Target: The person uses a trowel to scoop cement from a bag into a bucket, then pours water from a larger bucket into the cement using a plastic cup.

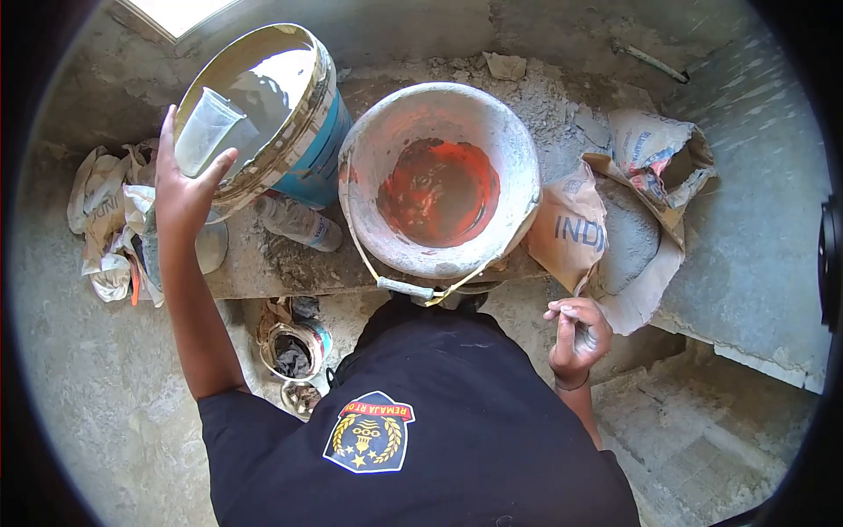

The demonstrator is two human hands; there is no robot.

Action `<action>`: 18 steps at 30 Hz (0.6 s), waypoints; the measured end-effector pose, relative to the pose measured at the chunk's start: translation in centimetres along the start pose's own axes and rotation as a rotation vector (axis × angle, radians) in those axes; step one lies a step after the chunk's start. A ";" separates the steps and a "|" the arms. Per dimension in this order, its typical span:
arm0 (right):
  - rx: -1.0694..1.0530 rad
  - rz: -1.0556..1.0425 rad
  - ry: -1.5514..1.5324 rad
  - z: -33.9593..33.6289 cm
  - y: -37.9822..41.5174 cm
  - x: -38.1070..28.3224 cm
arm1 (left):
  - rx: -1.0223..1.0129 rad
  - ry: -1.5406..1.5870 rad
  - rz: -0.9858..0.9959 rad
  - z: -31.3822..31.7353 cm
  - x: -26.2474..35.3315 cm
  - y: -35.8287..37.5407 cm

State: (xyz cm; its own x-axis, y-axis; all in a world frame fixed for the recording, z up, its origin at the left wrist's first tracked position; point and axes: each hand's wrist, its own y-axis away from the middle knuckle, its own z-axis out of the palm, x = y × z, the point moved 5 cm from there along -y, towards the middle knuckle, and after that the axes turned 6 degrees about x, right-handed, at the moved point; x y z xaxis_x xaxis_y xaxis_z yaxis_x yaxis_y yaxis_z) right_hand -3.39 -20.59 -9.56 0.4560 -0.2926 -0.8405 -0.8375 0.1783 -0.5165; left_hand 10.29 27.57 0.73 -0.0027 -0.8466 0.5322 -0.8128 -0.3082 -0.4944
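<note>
My left hand [186,186] is wrapped round a clear plastic cup [204,133], thumb on one side and fingers on the other. The cup is tilted at the mouth of a blue and white bucket [314,151], which leans and holds greyish liquid. In front of me stands a grey-crusted pail [509,145] with a reddish inside and some murky liquid at its bottom. Its wire handle with a grip [406,288] hangs toward me. My right hand [581,335] is raised beside an opened paper bag [571,230] of grey powder, fingertips pinched to the thumb, with nothing visible between them.
A plastic bottle [299,222] lies between bucket and pail. Crumpled bags [105,211] are at the left. On the floor below sits a small tub [294,353] with dark cloth. Grey powder and rubble [562,119] cover the ledge behind the pail.
</note>
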 end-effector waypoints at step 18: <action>-0.003 -0.002 -0.103 1.4 0.3 0.7 | -0.411 -0.674 0.149 5.4 -2.3 -6.5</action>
State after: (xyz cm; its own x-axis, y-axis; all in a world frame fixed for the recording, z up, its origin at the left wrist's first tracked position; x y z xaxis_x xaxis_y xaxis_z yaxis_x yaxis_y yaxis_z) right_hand -2.96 -19.44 -10.55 0.4857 -0.1945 -0.8522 -0.8377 0.1748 -0.5173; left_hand 18.69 29.19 -0.98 0.1176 -0.9865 -0.1141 -0.9814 -0.0979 -0.1652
